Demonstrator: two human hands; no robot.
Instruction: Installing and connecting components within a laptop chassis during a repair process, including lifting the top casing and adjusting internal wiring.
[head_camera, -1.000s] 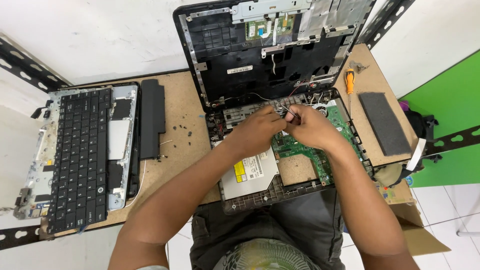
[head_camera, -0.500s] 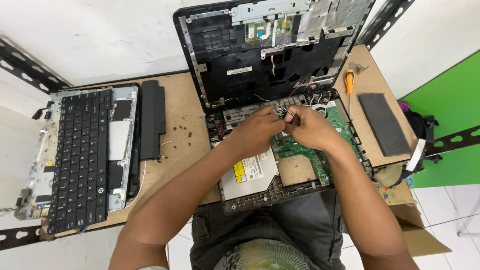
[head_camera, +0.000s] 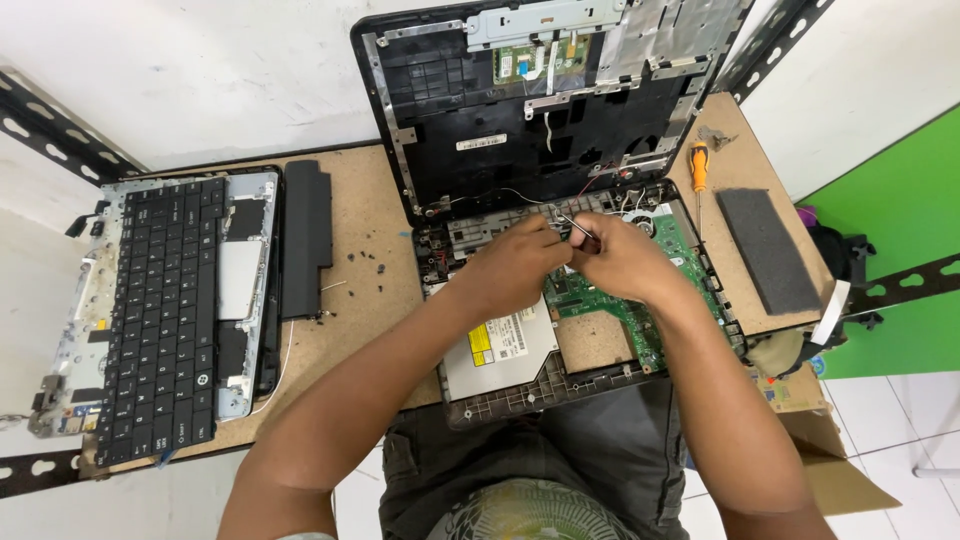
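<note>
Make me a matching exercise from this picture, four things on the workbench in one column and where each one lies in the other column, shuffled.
Things:
1. black laptop keyboard panel
2. orange-handled screwdriver
3. silver optical drive
4. long black battery bar

Places:
A. inside the open laptop base, below the left hand
B. far left of the wooden board
C. right of the opened lid
D. just right of the keyboard panel

Pairs: 1-B, 2-C, 3-A, 4-D

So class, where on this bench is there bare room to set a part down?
Bare board lies between the black bar and the laptop base, below some loose screws. A smaller patch sits between screwdriver and grey pad. Crowded where both hands meet.
</note>
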